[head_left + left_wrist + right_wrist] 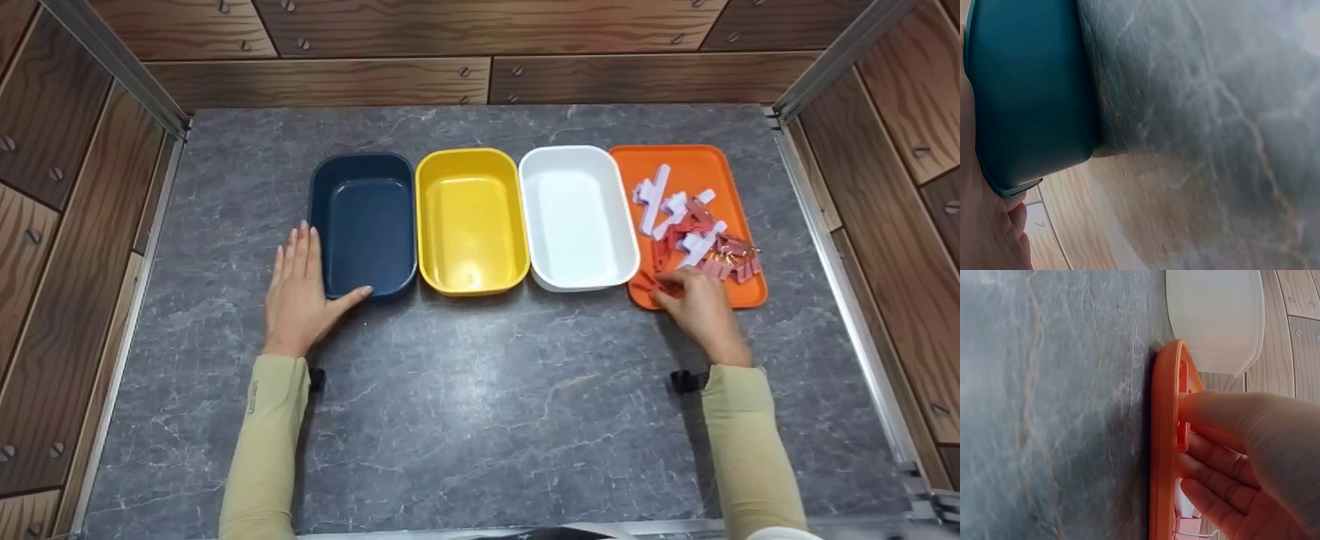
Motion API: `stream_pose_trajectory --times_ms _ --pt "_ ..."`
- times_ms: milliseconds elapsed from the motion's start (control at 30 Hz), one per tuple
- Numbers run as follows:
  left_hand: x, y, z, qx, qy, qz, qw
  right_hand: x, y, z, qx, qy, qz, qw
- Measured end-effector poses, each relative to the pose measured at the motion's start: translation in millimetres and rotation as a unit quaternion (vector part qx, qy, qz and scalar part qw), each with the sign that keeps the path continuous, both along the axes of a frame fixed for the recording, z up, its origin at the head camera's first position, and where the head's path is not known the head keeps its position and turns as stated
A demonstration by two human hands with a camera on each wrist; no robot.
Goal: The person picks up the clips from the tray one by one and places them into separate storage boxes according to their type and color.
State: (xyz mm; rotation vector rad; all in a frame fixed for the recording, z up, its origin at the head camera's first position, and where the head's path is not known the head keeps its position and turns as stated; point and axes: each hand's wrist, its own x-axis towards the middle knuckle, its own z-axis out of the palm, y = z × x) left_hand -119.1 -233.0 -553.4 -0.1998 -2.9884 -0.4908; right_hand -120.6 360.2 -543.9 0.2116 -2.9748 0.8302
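Observation:
My left hand [296, 300] rests against the left side of the dark blue container [321, 225], fingers straight along its wall and thumb at the front rim. In the left wrist view, the same container [1033, 95] fills the upper left. At the near left corner of the orange tray [709, 157], my right hand [701, 307] pinches a red clip [648, 283] between thumb and index finger. The right wrist view shows the thumb against this red clip [1183, 430], with the other fingers loosely bent. Pale lilac clips [654, 201] and pinkish-red clips [731, 262] lie in the tray.
Between the blue container and the tray stand a yellow container [472, 225] and a white container [577, 217], side by side. Grey marbled tabletop [487, 405] extends in front of them. Wood-patterned panels [315, 82] enclose the back and sides.

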Motion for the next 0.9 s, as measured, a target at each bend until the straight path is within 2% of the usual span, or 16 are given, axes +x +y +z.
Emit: stream_pose_trajectory --times_ms 467,900 --pt "-0.1 0.4 0.9 0.002 -0.007 0.003 1.0 4.0 4.1 2.4 -0.021 0.053 -0.011 0.9983" --pt "0.3 0.6 0.5 -0.001 -0.004 0.003 1.0 -1.7 6.9 7.9 -0.045 0.105 -0.059 0.9917"
